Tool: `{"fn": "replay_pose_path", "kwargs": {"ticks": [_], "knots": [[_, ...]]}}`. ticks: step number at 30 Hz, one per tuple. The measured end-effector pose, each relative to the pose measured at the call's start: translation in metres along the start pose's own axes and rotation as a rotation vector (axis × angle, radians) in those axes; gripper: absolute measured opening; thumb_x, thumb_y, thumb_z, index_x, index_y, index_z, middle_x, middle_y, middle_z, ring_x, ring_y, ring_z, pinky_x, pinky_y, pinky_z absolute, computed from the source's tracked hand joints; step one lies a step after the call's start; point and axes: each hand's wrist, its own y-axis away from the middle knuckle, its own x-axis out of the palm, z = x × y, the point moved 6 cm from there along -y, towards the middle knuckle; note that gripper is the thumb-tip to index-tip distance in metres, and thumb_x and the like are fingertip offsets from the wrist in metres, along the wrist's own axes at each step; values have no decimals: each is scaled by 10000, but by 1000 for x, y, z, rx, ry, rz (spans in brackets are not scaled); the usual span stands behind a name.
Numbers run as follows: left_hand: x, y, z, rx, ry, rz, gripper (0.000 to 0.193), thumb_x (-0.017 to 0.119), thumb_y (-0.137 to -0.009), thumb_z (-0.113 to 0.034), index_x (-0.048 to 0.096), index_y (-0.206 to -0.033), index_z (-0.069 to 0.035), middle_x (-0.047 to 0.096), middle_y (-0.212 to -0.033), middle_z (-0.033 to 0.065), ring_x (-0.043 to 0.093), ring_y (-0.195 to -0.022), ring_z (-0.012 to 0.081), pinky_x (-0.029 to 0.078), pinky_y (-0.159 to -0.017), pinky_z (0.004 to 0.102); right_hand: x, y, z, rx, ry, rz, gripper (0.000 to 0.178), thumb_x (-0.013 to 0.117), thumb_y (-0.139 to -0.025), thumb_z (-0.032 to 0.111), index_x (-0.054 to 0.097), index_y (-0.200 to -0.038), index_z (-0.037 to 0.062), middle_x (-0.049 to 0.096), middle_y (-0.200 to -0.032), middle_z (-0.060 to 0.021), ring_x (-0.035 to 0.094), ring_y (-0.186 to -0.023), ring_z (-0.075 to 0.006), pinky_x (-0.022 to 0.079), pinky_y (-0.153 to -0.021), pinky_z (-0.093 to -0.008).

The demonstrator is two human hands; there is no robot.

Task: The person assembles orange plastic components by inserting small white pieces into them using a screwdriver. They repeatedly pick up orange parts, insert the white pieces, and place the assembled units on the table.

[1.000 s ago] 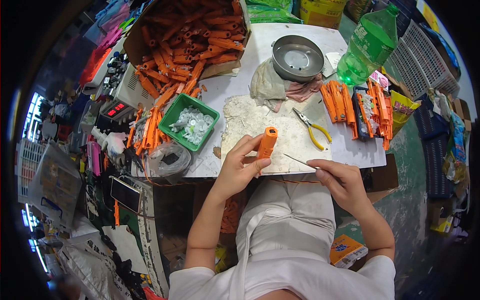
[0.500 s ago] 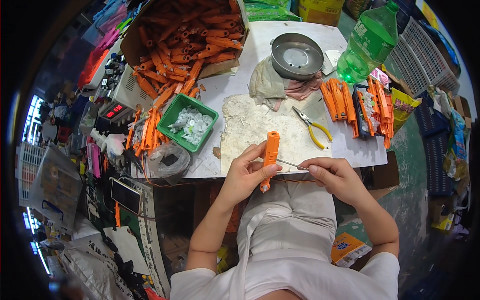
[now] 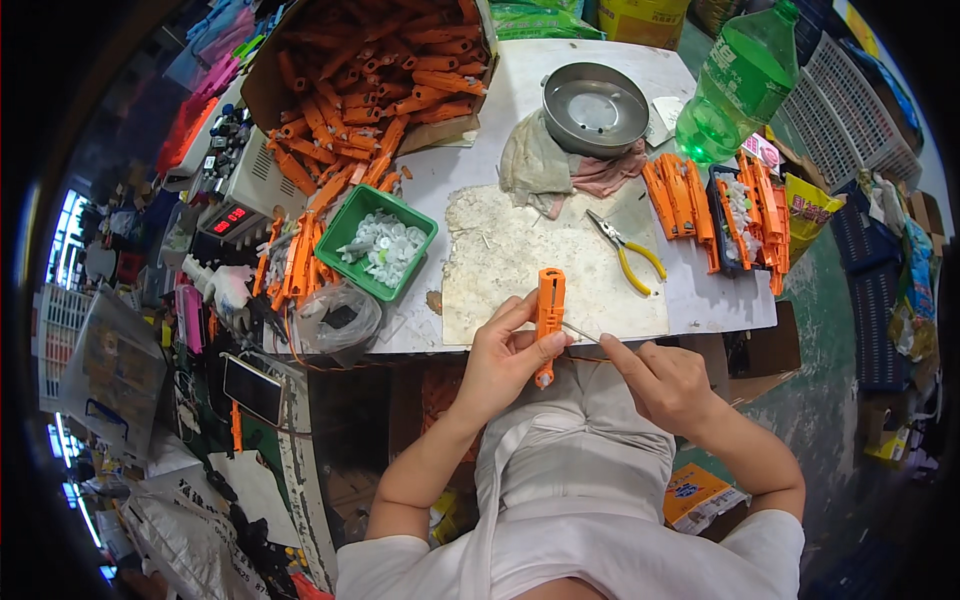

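Note:
Upright over the table's near edge stands an orange plastic part (image 3: 549, 315), long and slotted, with a small whitish tip at its lower end. My left hand (image 3: 505, 358) is closed around it, thumb across its front. A thin metal rod (image 3: 580, 332) meets the part's right side; whether its end is inside the part is hidden. My right hand (image 3: 665, 380) is closed at the rod's other end, index finger stretched along it and the other fingers curled. Beyond, on a worn pale board (image 3: 490, 260), lie pliers with yellow handles (image 3: 632, 262).
At the far left a box (image 3: 440, 140) spills many orange parts. Nearer is a green bin (image 3: 350, 208) of small white pieces. A metal bowl (image 3: 590, 105) rests on rags (image 3: 532, 165). Orange parts (image 3: 680, 198) and a green bottle (image 3: 738, 85) stand right.
The orange part has shifted slightly right and down in my left hand. My right hand has moved slightly left and down, its index finger now straighter along the rod.

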Motion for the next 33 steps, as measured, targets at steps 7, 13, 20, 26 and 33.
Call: {"fn": "replay_pose_path", "kwargs": {"ticks": [7, 13, 20, 26, 33], "knots": [[-2, -10, 11, -4, 257, -52, 548, 632, -889, -130, 375, -1331, 67, 570, -1075, 113, 654, -961, 251, 564, -792, 317, 2, 2, -13, 301, -575, -92, 249, 587, -873, 54, 626, -1117, 19, 644, -762, -149, 615, -596, -270, 490, -552, -310], [1, -10, 8, 30, 270, -55, 547, 629, -896, -138, 370, -1337, 57, 543, -1160, 126, 643, -986, 258, 549, -806, 328, 3, -2, -25, 597, -756, 215, 207, 571, -893, 77, 641, -1071, -4, 659, -793, -176, 653, -660, -273, 498, -620, -310], [3, -10, 6, 64, 228, -59, 539, 613, -906, -119, 352, -1344, 57, 513, -1172, 127, 638, -1002, 250, 540, -817, 316, 5, -2, -24, 558, -755, 189, 219, 564, -908, 113, 641, -1075, -7, 662, -781, -166, 625, -631, -206, 486, -620, -290], [8, -6, 12, 70, 100, -62, 535, 589, -917, -98, 329, -1352, 74, 485, -1092, 88, 638, -1002, 221, 532, -836, 282, 20, 7, -39, 853, -976, 426, 228, 556, -911, 133, 649, -1074, 3, 648, -734, -147, 631, -613, -216, 486, -593, -297], [8, -5, 29, 12, 109, -82, 536, 614, -906, -131, 363, -1339, 61, 600, -1026, 115, 652, -928, 204, 528, -789, 285, 5, 8, -4, 94, -182, 254, 363, 562, -814, 80, 597, -1171, 24, 525, -685, -61, 545, -501, -160, 443, -483, -253]]}}
